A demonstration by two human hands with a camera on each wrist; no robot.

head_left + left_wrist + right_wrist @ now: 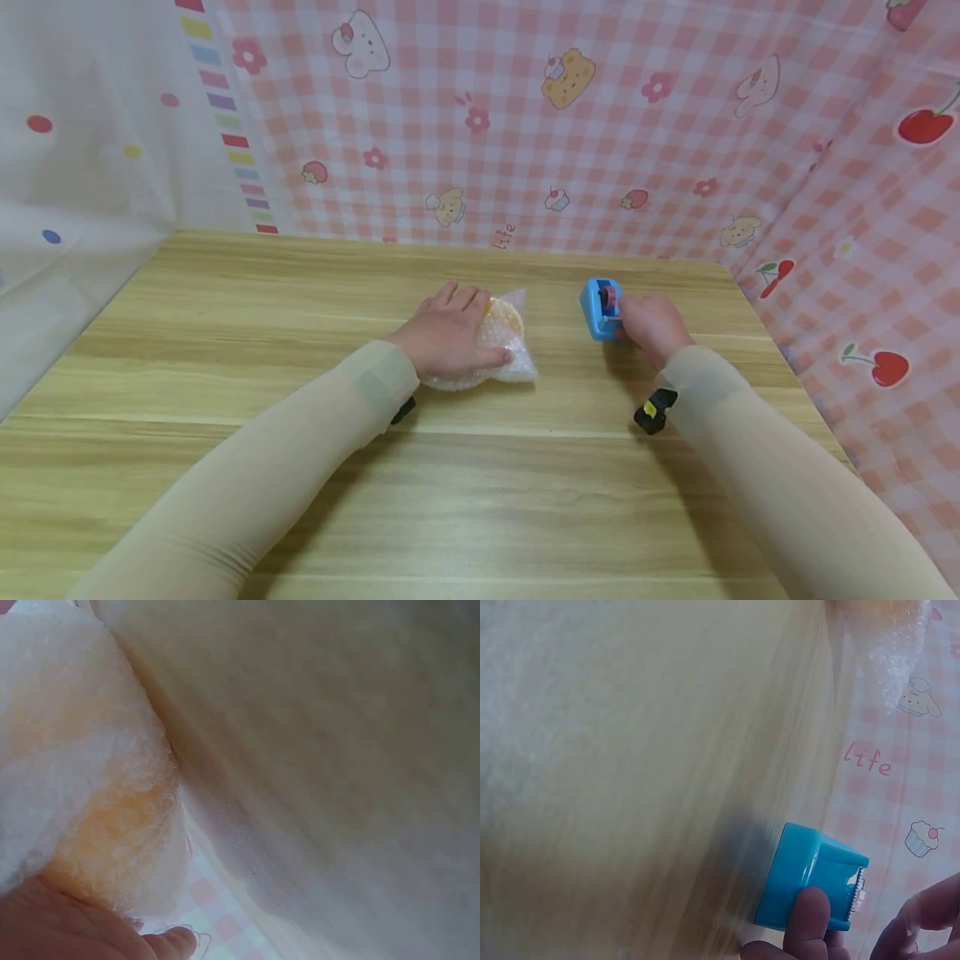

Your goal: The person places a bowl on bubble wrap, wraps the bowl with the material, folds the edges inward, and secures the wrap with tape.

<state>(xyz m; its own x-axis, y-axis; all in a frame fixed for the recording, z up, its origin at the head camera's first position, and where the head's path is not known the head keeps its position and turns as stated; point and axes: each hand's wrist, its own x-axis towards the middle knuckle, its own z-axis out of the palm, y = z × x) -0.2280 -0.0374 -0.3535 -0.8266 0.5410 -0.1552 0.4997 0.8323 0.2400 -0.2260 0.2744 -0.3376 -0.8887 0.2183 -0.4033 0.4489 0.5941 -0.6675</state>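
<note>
A round yellow-orange object wrapped in bubble wrap (507, 333) lies on the wooden table. My left hand (450, 333) rests across its left part, fingers stretched forward and thumb on the near side. In the left wrist view the crinkled bubble wrap (120, 802) fills the left, with fingers along its lower edge. To the right stands a small blue tape dispenser (596, 310) with a pinkish roll in it. My right hand (654, 325) grips its right, cutter end. The right wrist view shows fingers (808, 919) against the dispenser's body, just below the toothed cutter (857, 891).
The wooden table (300, 300) meets a pink checked curtain (420, 142) at the back and on the right. A white dotted cloth (82, 150) hangs on the left. Black wrist cameras (654, 412) sit under both sleeves.
</note>
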